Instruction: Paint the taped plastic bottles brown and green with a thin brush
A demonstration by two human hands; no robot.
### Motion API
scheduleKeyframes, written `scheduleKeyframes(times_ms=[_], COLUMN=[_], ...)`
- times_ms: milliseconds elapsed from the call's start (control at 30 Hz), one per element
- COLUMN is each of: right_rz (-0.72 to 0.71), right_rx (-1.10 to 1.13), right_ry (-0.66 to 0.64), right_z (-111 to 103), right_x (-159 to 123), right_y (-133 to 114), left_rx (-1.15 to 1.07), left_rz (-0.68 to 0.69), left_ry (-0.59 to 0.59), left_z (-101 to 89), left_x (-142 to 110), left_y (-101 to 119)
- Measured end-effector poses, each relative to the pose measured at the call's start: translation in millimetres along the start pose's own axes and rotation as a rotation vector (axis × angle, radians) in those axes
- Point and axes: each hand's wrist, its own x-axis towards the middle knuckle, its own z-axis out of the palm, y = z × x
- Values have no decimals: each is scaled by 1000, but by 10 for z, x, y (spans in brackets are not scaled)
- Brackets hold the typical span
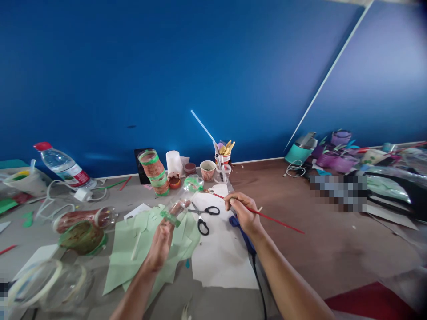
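Observation:
My left hand [162,243] is closed round the near end of a clear plastic bottle [183,202], which has green bands and a reddish-brown painted stretch. The bottle is tilted, its far end pointing away from me. In my right hand [243,211] a thin paintbrush [280,222] with a red handle is pinched, its bristles near the green band at the bottle's far end. Black-handled scissors [204,218] lie open on white paper [220,262] between my hands. Beneath my right wrist is a blue tool [246,238] with a black cord, partly hidden by my arm.
Green paper sheets [125,249] lie under my left arm. Behind stand a painted bottle tower [154,172], a paper cup [207,171] and a cup of utensils [226,153]. A red-capped water bottle [65,166] is at left, purple pots [333,158] at right, before the blue wall [167,66].

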Motion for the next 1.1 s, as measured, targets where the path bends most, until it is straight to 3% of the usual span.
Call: scheduleKeyframes(times_ms=[200,433,600,1100], right_rz=[-52,27,34,31], right_rx=[40,-42,15,23], right_ry=[-17,-33,7,-2], right_z=[8,24,7,37], right_x=[-22,5,2,-5], right_y=[7,-57,-24,-26], left_rx=[30,43,18,-47], left_rz=[33,5,18,-5], left_ry=[-15,-23,7,64], left_z=[-8,-35,-53,96], left_x=[-18,-39,-9,43], left_y=[-1,-53,-81,72])
